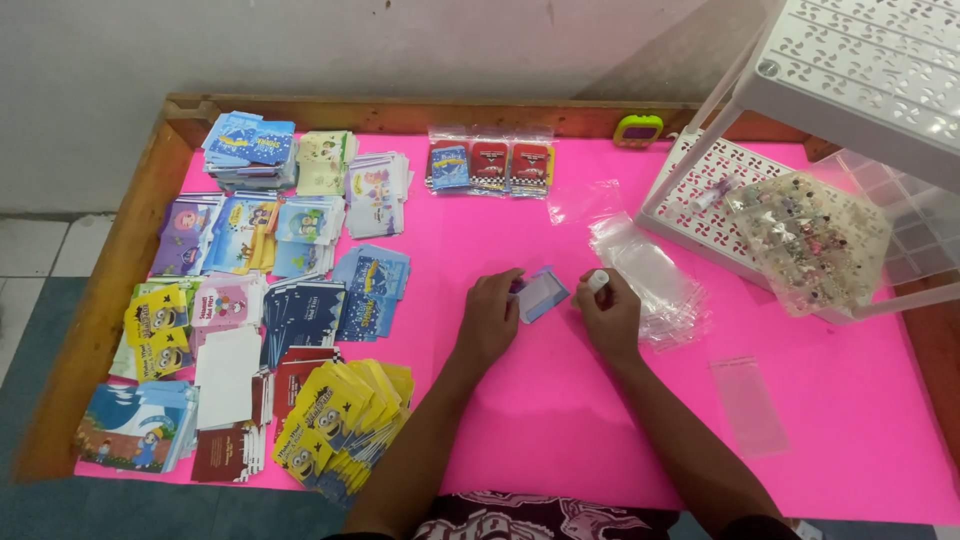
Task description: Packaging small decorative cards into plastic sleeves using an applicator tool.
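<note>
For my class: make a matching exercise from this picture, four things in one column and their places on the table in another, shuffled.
1 small card
2 yellow cards
3 clear bag
4 white rack

a near left edge of the pink table
b far right
c between left hand and right hand
d alone, near right

Pairs: 1c, 2a, 3d, 4b

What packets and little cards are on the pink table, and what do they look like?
Card stacks: left side, many small piles, blue, yellow, pink, white.
Three sealed packets: far middle, one blue, two red.
Clear bags: right of the hands, loose shiny heap.
Single clear bag: near right, flat, empty.
Small card: at the left hand, blue edge, pale middle.
Right hand: holds something small and white.
</note>
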